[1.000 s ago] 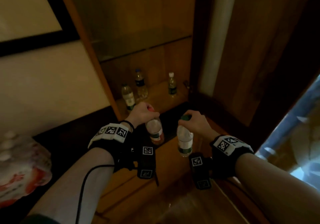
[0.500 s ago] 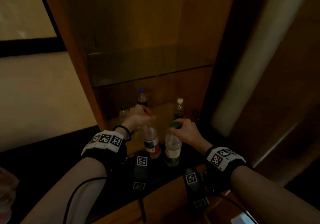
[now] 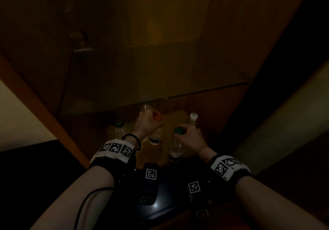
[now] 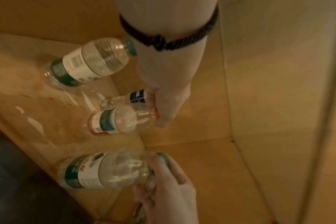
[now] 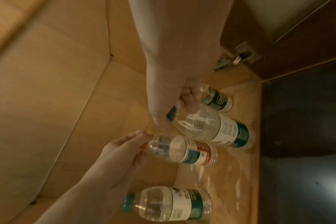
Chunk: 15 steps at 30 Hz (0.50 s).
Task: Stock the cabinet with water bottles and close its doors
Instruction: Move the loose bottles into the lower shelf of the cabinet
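As the head view is very dark, only the outline of the step can be read there: the left hand (image 3: 146, 121) is clenched on the top of the orange-capped bottle (image 3: 155, 138) and the right hand (image 3: 189, 138) on the green-capped bottle (image 3: 175, 148), both held upright by the neck. Compared with half a second ago, both bottles have been carried forward past the cabinet's front edge and are now low over the bottom shelf (image 3: 147, 151), under the glass shelf (image 3: 160, 80). A white-capped bottle (image 3: 193, 120) is seen further back, another green-capped one (image 3: 119, 128) to the left.

In the left wrist view, the left-hand grip (image 4: 163, 109) is seen closed round the orange cap and neck, with the orange-capped bottle (image 4: 115, 121) apparently at or just above the shelf; contact cannot be told. A blue-labelled bottle (image 4: 132, 98) stands just behind it, and the stocked green bottle (image 4: 86, 63) beside it.

In the right wrist view, the right-hand grip (image 5: 175, 106) is wrapped over the green cap, the green-capped bottle (image 5: 215, 130) reaching down to the shelf near its front edge, just beside the white-capped bottle's body (image 5: 215, 100). A door hinge (image 5: 236, 57) is seen behind.

The set-down is judged to be nearly complete; release is not yet shown, and door closing remains to be done.
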{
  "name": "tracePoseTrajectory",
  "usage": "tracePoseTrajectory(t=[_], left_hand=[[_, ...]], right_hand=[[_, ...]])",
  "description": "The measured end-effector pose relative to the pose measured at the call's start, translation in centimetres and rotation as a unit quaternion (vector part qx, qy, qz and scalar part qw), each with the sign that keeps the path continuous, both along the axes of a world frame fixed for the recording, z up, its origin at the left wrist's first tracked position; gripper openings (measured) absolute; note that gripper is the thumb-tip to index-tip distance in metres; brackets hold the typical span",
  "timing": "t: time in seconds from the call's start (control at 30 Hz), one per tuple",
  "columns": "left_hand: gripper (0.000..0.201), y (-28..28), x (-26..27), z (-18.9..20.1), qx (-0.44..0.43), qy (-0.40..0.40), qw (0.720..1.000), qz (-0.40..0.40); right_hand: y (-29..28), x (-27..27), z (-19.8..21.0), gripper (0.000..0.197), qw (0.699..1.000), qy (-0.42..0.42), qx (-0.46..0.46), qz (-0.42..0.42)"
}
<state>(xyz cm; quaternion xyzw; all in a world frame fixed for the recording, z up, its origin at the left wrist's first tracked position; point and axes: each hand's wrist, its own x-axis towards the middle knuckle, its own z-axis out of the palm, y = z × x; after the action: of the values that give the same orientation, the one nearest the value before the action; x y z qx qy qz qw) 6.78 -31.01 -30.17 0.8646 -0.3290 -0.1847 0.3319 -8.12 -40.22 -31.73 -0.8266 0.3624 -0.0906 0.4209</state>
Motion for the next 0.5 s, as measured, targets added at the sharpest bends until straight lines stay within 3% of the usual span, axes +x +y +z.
tracePoseTrajectory(t=[0.33,0.5], left_hand=[[0.039,-4.4,1.6,-2.7,0.013,0.005,1.000,0.022],[0.032,-5.3,1.8,-2.9,0.000,0.001,1.000,0.028]], right_hand=[[-4.2,5.3,-2.6,0.018,0.990,-0.044,0.096,0.090],[-5.2,6.8,-3.0,0.009,0.982,-0.071,0.091,0.148]])
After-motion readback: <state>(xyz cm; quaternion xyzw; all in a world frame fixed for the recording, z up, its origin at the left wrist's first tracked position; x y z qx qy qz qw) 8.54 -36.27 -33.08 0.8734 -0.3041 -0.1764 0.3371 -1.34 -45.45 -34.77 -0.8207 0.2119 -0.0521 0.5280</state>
